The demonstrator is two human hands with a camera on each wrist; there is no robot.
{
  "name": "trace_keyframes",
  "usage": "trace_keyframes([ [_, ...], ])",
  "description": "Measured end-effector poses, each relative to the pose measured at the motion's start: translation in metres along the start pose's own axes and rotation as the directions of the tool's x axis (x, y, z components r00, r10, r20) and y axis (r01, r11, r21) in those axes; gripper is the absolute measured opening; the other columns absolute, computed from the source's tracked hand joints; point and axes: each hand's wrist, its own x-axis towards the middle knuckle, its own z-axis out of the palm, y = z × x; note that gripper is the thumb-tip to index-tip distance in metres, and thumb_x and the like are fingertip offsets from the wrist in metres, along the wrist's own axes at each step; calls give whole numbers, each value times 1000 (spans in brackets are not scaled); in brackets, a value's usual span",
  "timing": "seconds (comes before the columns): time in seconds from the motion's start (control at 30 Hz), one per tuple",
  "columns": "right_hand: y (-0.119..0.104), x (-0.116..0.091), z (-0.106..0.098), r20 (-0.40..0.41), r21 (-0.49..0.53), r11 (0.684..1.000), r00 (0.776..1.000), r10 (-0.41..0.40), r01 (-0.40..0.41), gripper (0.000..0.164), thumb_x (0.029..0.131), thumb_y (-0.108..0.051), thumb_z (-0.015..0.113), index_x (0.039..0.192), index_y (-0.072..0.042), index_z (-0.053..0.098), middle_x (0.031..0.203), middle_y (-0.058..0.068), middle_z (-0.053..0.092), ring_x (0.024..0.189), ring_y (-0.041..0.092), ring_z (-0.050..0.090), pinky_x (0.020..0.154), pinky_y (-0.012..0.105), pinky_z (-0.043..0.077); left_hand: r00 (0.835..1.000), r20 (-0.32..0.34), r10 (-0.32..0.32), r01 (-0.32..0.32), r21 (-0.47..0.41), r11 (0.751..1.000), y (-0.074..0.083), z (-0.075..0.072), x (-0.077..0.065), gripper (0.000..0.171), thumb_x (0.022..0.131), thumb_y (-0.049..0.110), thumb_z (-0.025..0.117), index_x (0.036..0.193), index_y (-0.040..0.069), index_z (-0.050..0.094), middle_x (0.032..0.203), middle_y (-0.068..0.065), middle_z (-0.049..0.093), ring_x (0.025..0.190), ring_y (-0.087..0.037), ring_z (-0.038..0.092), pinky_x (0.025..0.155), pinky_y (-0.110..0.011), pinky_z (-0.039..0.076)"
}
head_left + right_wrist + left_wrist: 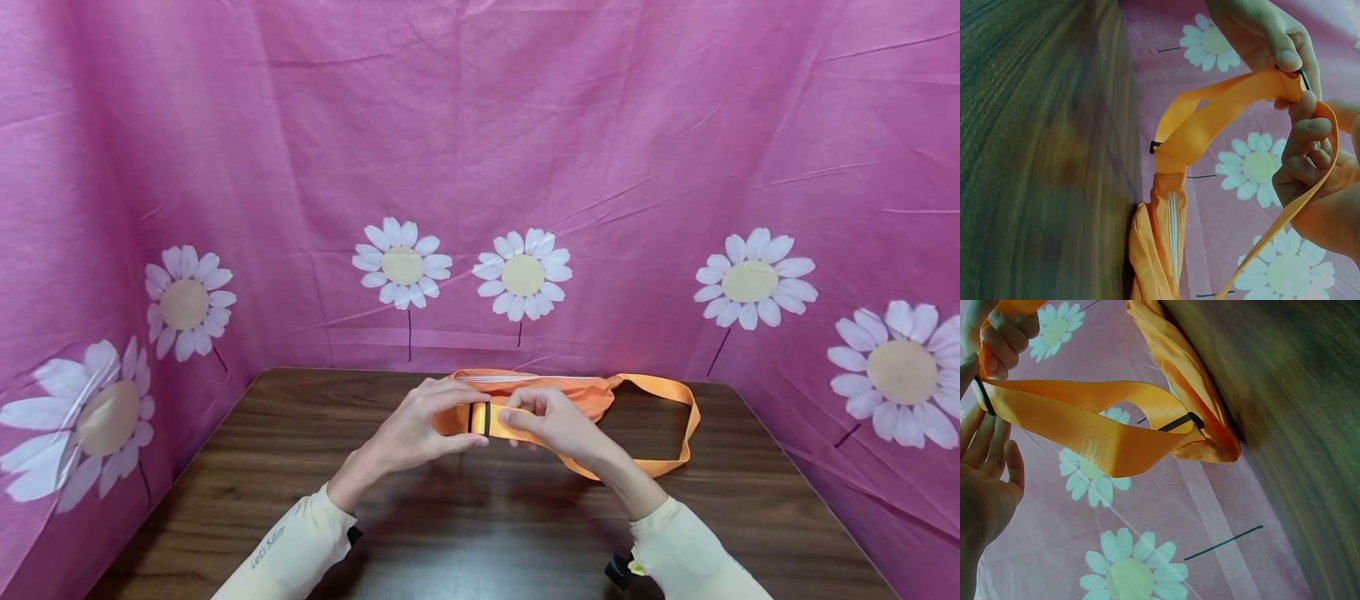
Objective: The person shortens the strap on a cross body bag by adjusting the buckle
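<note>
Over the far part of the table, my left hand (416, 423) pinches a black strap slider (486, 419) between thumb and fingers. An orange webbing strap (1072, 415) runs through the slider and loops back to a second black fitting (1154, 147) near the bag's end. Beside it, my right hand (558, 425) grips the strap just right of the slider, thumb on top. Behind both hands lies an orange waist bag (592, 393) with a white zipper (1174, 231). Its end is partly hidden by the hands in the head view.
A dark wood-grain table (300, 467) lies under the hands. The strap's rest (692, 425) curves in a wide loop on the table to the right. A pink curtain (480, 125) with printed daisies encloses the table's back and sides.
</note>
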Motion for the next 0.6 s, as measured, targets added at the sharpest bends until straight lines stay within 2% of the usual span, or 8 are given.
trace_keyframes([
  [0.13, 0, 0, 2, 0, -1, 1000, 1000, -5, 5, 24, 103, -19, 64, 87, -1, 65, 63, 10, 55, 50, 20, 39, 47, 29, 34, 1000, 0, -6, 6, -5, 1000, 1, -1, 0, 56, 77, 24, 92, 128, 12, 70, 123, 6, 69, 118, -10, 61, 98, -47, 43],
  [0.27, 0, -1, 4, -3, -34, 999, 1000, 3, -3, 26, 103, -23, 64, 86, -3, 66, 64, 11, 53, 52, 40, 32, 47, 30, 35, 1000, 2, -17, 17, -12, 1000, 2, -1, -1, 55, 77, 24, 92, 126, 11, 71, 123, 5, 69, 118, -11, 61, 97, -46, 43],
  [0.37, 0, -1, 4, -12, -67, 998, 1000, 14, -14, 27, 103, -27, 64, 87, -5, 68, 66, 14, 54, 55, 46, 32, 48, 30, 37, 1000, 8, -21, 21, -6, 1000, 3, -1, -1, 54, 78, 26, 92, 125, 10, 71, 122, 5, 69, 117, -10, 61, 97, -45, 43],
  [0.5, -1, 1, 7, -11, -82, 997, 1000, 3, -4, 24, 102, -26, 65, 89, -7, 69, 68, 16, 55, 52, 34, 39, 48, 30, 39, 1000, 23, -18, 18, 3, 1000, 3, 0, 0, 54, 79, 30, 91, 125, 11, 71, 122, 6, 69, 116, -9, 61, 97, -44, 43],
  [0.6, -1, 2, 8, -6, -55, 998, 1000, 0, 0, 23, 102, -25, 65, 92, -6, 71, 69, 17, 56, 52, 25, 42, 48, 29, 40, 1000, 20, -13, 13, 5, 1000, 3, 1, -1, 53, 79, 30, 91, 125, 10, 72, 121, 6, 70, 115, -8, 62, 96, -43, 44],
])
